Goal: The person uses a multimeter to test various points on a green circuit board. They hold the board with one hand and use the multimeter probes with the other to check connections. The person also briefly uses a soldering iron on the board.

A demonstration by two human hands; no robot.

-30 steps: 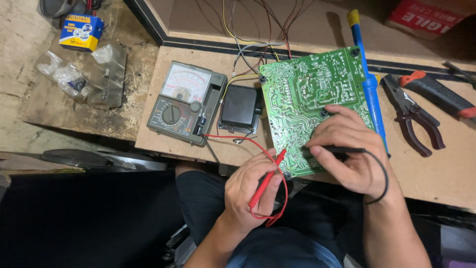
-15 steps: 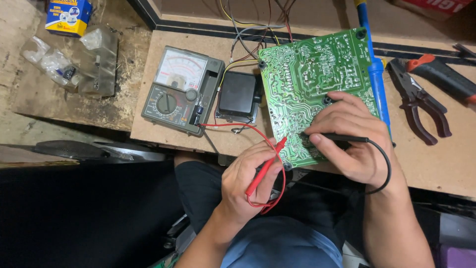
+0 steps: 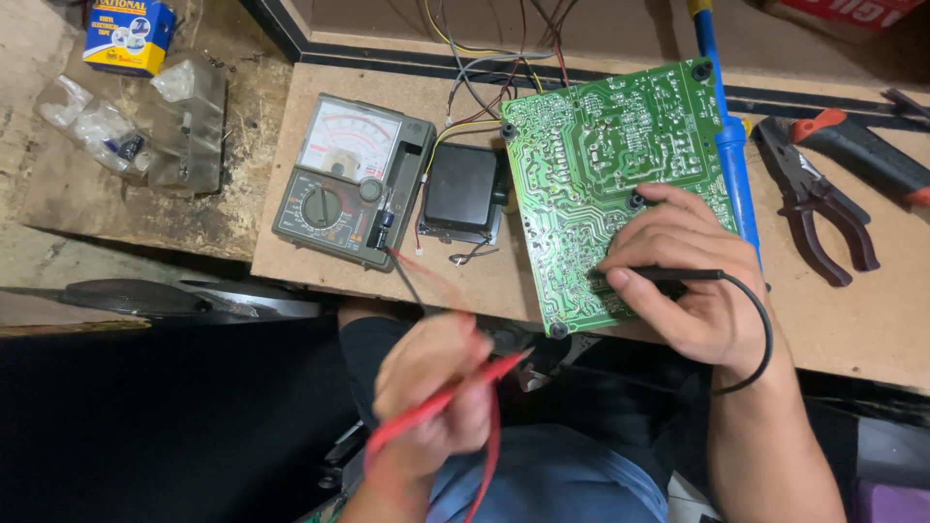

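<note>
A green circuit board point(image 3: 601, 165) lies solder side up on the wooden bench. My right hand point(image 3: 693, 276) rests on its lower right part and holds a black test probe point(image 3: 659, 275) whose tip points left onto the board. Below the bench edge, over my lap, my left hand point(image 3: 431, 387) is blurred and grips a red test probe point(image 3: 441, 402) with its tip aimed up and right, apart from the board. The red and black leads run to an analogue multimeter point(image 3: 351, 179) left of the board. A black box-shaped part point(image 3: 463, 189) sits between meter and board.
A blue-handled soldering iron point(image 3: 727, 136) lies along the board's right edge. Pliers with dark red grips point(image 3: 819, 208) and a red-and-black tool point(image 3: 862, 155) lie at the right. At the upper left are a blue-and-yellow box point(image 3: 129, 34) and clear plastic bags point(image 3: 145, 121). Several wires point(image 3: 494, 58) lead up from the board.
My left hand with the red probe has dropped lower and away from the board's bottom edge, and it now blurs with motion. My right hand keeps the black probe on the board.
</note>
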